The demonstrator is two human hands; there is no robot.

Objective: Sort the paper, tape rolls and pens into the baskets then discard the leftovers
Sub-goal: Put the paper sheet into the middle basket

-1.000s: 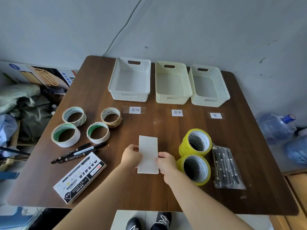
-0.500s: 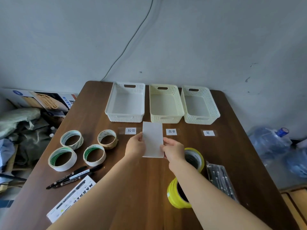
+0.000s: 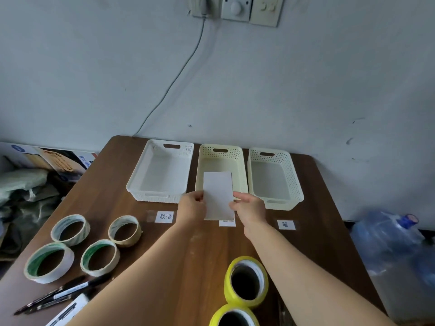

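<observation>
Now your left hand (image 3: 191,205) and right hand (image 3: 249,207) pinch the paper (image 3: 217,194), newly carried over the middle basket (image 3: 199,165); drop it.

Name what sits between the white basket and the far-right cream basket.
The middle cream basket, with the held paper over its near end; the head view shows it.
</observation>
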